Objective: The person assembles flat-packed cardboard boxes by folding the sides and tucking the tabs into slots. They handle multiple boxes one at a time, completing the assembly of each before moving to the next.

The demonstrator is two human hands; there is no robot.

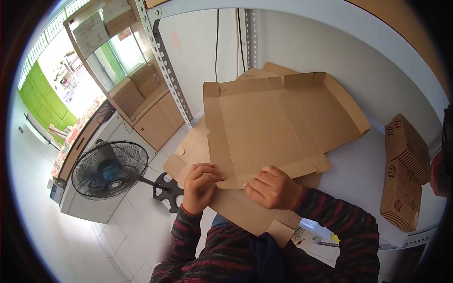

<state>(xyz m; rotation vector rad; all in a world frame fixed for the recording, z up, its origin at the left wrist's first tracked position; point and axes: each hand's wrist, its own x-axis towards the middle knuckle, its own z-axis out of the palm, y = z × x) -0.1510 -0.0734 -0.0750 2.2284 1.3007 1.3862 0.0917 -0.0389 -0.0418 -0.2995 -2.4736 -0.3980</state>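
A brown cardboard box blank (255, 127) with crease lines lies partly unfolded in front of me, its right-hand and some far flaps standing up. My left hand (200, 186) is closed with curled fingers at its near left corner, the fingertips pinching the flap there. Along the same near edge, a little to the right, my right hand (271, 187) is closed on the board with its fingers bent under. More flat cardboard blanks (240, 212) lie beneath, showing at the left, near and far sides; their full outlines are hidden.
Patterned brown boxes (401, 188) stand at the right on the white shelf surface (354, 174). A perforated metal post (170, 70) rises at the far left. On the left are a black standing fan (111, 170) and a wooden cabinet with glass (158, 118).
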